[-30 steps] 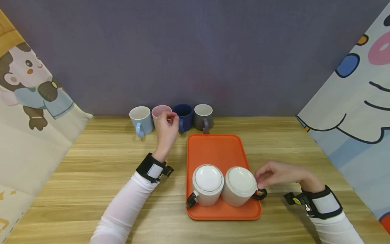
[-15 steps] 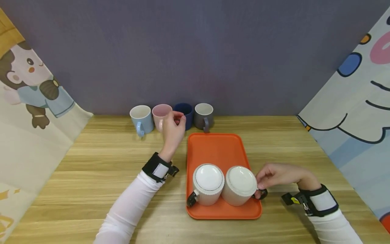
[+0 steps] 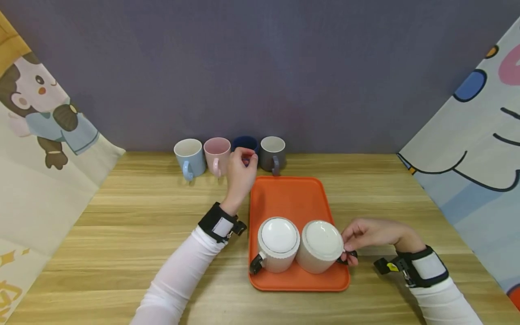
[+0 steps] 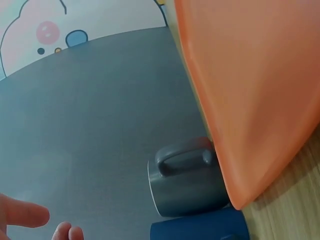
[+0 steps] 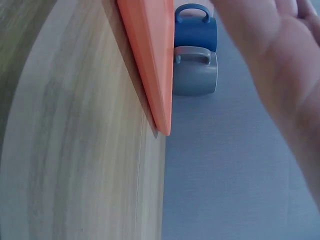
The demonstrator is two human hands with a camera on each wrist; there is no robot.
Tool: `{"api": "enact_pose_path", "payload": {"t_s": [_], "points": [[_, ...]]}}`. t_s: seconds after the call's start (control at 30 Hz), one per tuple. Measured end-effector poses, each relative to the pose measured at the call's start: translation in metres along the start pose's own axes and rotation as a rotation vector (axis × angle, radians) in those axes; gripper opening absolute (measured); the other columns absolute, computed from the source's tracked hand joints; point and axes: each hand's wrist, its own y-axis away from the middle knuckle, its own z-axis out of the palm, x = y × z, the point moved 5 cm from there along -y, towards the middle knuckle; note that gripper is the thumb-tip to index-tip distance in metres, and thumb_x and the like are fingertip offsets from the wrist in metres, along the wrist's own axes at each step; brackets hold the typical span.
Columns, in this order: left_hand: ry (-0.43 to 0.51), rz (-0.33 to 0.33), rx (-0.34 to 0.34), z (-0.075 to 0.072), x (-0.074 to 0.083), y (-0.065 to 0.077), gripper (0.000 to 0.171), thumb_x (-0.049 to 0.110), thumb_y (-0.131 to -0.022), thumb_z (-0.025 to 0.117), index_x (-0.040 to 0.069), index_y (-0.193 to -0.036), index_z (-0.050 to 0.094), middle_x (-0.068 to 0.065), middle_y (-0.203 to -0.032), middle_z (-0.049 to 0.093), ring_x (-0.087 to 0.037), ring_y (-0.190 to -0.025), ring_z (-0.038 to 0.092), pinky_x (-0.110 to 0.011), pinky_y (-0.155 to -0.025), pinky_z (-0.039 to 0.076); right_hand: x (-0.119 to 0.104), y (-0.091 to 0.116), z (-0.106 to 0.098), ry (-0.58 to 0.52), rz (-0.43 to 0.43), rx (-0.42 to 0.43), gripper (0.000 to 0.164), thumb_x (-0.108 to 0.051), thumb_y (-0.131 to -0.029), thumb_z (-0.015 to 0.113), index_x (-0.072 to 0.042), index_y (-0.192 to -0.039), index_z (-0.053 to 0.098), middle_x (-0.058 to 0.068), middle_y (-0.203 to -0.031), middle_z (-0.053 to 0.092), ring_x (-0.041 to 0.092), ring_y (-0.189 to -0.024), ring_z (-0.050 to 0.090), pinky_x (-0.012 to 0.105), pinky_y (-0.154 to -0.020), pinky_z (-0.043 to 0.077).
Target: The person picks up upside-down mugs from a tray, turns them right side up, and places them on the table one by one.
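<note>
Two upturned cream mugs stand side by side on an orange tray [image 3: 290, 194]. With its fingers at the black handle, my right hand [image 3: 375, 234] grips the right cream mug [image 3: 318, 253]. The left cream mug [image 3: 277, 253] has its handle toward the lower left. My left hand [image 3: 240, 178] hovers before the navy mug [image 3: 243, 142], hiding most of it, fingers loosely bent. In the left wrist view a gap parts the thumb [image 4: 25, 212] from the fingertips, with nothing in it.
Along the back wall, upright, are a light blue mug [image 3: 191, 162], a pink mug [image 3: 217, 155] and a grey mug [image 3: 272, 155] beside the navy one. The grey mug stands close behind the tray's far edge. Printed cloth panels flank the wooden table [image 3: 122, 234].
My left hand has moved right, from in front of the pink mug to the navy mug. Right fingers have closed round the black handle; the cream mugs stay put.
</note>
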Motion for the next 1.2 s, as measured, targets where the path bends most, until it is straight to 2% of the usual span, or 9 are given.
{"api": "enact_pose_path", "payload": {"t_s": [0.13,0.3,0.37,0.47,0.6,0.97,1.2], "points": [[-0.023,0.008,0.003,0.003,0.002,0.003,0.011,0.007,-0.087,0.062,-0.001,-0.094,0.064,-0.016,-0.087,0.064,-0.032,-0.082,0.056,-0.034,-0.074,0.044,0.001,0.0,-0.001,0.047,-0.033,-0.01,0.025,0.013,-0.095,0.036,0.012,-0.103,0.061,0.031,-0.078,0.058,0.03,-0.072,0.063,0.04,-0.073,0.056],[-0.052,0.007,-0.019,0.007,0.005,0.008,0.01,0.008,-0.087,0.062,0.001,-0.094,0.064,-0.014,-0.088,0.065,-0.028,-0.081,0.055,-0.035,-0.075,0.043,-0.001,0.002,-0.002,0.021,-0.031,-0.014,0.023,0.013,-0.094,0.041,0.011,-0.106,0.061,0.032,-0.085,0.06,0.01,-0.079,0.065,0.038,-0.071,0.057],[-0.063,0.002,-0.037,0.009,0.005,0.01,0.01,0.009,-0.087,0.062,0.002,-0.094,0.064,-0.014,-0.089,0.065,-0.028,-0.082,0.055,-0.035,-0.077,0.043,-0.002,0.002,-0.003,0.033,-0.032,-0.012,0.023,0.013,-0.093,0.043,0.011,-0.106,0.061,0.031,-0.087,0.061,0.007,-0.08,0.064,0.038,-0.068,0.056],[-0.076,-0.004,-0.064,0.012,0.004,0.013,0.01,0.01,-0.088,0.062,0.003,-0.094,0.064,-0.012,-0.089,0.064,-0.028,-0.084,0.054,-0.035,-0.078,0.042,-0.002,0.003,-0.004,0.085,-0.04,-0.007,0.022,0.014,-0.093,0.043,0.009,-0.103,0.061,0.028,-0.084,0.061,0.017,-0.072,0.063,0.042,-0.063,0.055],[-0.098,-0.005,-0.078,0.016,0.003,0.017,0.01,0.011,-0.087,0.062,0.004,-0.094,0.064,-0.012,-0.089,0.064,-0.028,-0.085,0.054,-0.036,-0.078,0.04,0.0,0.004,-0.005,0.117,-0.039,-0.005,0.019,0.014,-0.093,0.042,0.01,-0.097,0.06,0.027,-0.079,0.059,0.03,-0.067,0.058,0.04,-0.063,0.055],[-0.095,-0.013,-0.084,0.016,0.0,0.016,0.01,0.011,-0.087,0.062,0.004,-0.094,0.064,-0.012,-0.09,0.064,-0.032,-0.088,0.054,-0.037,-0.079,0.04,0.001,0.004,-0.007,0.07,-0.057,-0.001,0.017,0.014,-0.093,0.042,0.012,-0.094,0.059,0.027,-0.074,0.056,0.033,-0.061,0.052,0.037,-0.063,0.056],[-0.072,-0.036,-0.076,0.013,-0.002,0.014,0.011,0.012,-0.089,0.061,0.003,-0.096,0.063,-0.012,-0.091,0.064,-0.027,-0.085,0.052,-0.035,-0.078,0.04,0.0,0.005,-0.009,0.035,-0.088,0.004,0.018,0.014,-0.094,0.04,0.013,-0.093,0.058,0.026,-0.071,0.053,0.034,-0.06,0.048,0.034,-0.06,0.055]]}}
